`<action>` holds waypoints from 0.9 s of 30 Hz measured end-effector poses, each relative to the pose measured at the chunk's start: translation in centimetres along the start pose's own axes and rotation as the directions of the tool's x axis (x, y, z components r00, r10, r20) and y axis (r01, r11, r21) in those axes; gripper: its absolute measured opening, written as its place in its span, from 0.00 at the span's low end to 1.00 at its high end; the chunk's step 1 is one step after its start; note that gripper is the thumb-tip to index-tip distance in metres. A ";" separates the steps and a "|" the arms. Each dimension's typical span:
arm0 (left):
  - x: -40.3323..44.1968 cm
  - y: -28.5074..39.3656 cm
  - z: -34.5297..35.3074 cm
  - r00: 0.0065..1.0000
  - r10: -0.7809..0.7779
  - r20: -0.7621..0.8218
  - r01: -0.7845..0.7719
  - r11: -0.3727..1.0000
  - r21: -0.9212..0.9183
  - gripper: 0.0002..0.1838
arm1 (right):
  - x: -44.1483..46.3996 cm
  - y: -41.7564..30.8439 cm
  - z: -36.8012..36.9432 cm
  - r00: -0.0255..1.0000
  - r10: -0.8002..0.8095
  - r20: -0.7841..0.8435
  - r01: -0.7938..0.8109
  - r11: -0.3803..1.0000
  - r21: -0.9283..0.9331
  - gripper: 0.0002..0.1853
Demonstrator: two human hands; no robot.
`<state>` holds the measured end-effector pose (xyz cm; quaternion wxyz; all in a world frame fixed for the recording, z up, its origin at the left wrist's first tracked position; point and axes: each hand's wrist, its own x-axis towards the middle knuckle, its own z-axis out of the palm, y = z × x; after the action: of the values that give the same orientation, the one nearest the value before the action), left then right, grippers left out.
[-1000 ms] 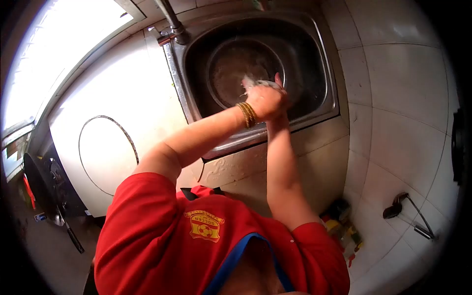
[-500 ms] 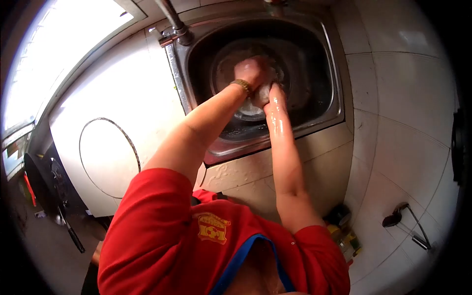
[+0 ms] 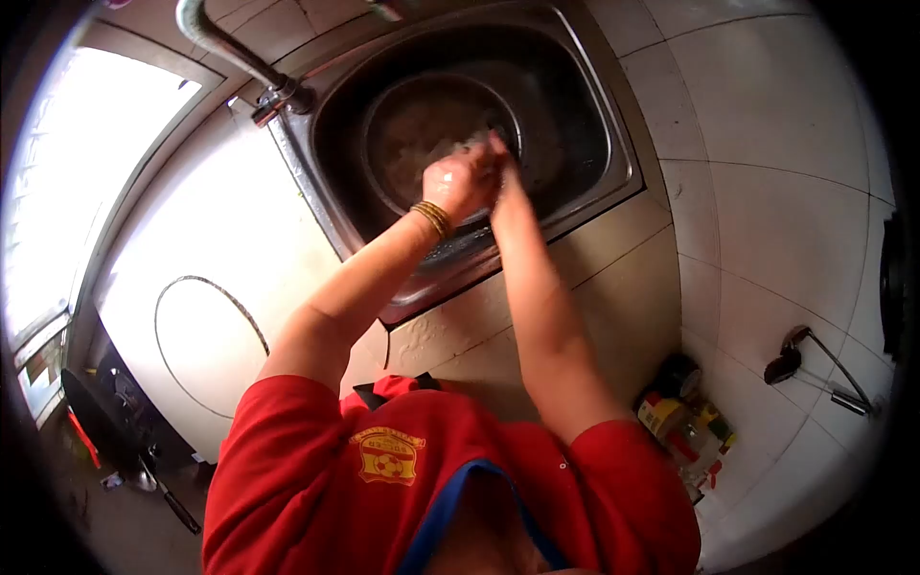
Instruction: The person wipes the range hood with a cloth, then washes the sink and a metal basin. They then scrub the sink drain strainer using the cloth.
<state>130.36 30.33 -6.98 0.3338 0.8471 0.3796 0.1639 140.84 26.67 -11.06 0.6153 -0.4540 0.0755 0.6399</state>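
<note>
My left hand (image 3: 454,182), with a gold-coloured bracelet (image 3: 433,218) at the wrist, is curled inward over a round basin (image 3: 368,129) in the metal sink (image 3: 326,206). Against it presses my right hand (image 3: 500,172), wet and slightly blurred. Both hands are closed together near the basin's right side. Some pale stuff (image 3: 470,144) shows at the fingertips, too blurred to name. What lies between the palms is hidden. Murky water with pale matter appears to fill the basin's bottom.
A curved faucet (image 3: 230,50) rises at the sink's back left. A thin dark ring (image 3: 213,279) marks the white counter (image 3: 216,235). Bottles (image 3: 671,422) stand low at right, near a ladle (image 3: 784,364) by the tiled wall. A dark pan (image 3: 91,407) is at far left.
The view has shifted, so sink and faucet sit farther left and higher. My hands have come closer together near the basin's right side; the pale lump under them no longer shows clearly.
</note>
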 end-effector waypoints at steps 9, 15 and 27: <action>0.5 3.4 -1.2 0.949 0.315 0.010 -0.315 0.949 0.008 0.09 | 3.7 1.8 -2.0 0.796 -0.206 0.569 0.115 0.975 0.192 0.21; 5.1 -2.0 -2.1 0.957 -0.290 -0.005 0.290 0.957 -0.019 0.10 | 2.2 1.2 1.4 0.935 -0.137 -0.327 0.079 0.980 -0.184 0.28; 1.0 -1.6 -2.4 0.983 0.154 -0.100 -0.157 0.987 -0.029 0.17 | -1.0 1.9 1.5 0.948 0.226 0.224 -0.270 0.943 0.194 0.31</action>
<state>128.92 32.93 -6.32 0.3167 0.8588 0.3251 0.2377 138.32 26.45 -10.39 0.5807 -0.3032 0.1418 0.7422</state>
